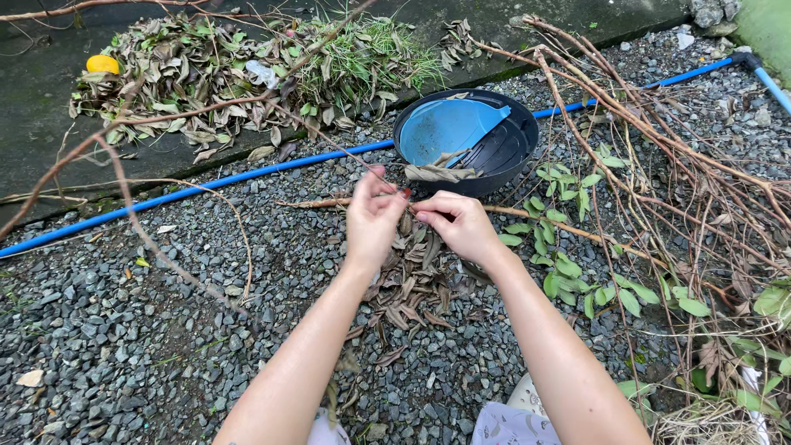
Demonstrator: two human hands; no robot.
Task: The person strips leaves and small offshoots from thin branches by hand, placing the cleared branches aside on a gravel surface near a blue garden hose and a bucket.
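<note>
Pinching a thin brown twig (346, 203) between them, the left hand (372, 221) and right hand (461, 227) meet fingertip to fingertip over a dry leaf pile (412, 284) on the gravel (124, 330) — its long axis runs left-right, both grips closed on it, the exact contact hidden by fingers.

Soft, even daylight, sharp throughout, no hard shadows.

Both hands (372, 221) (461, 224) meet, fingers apparently pinched together.
</note>
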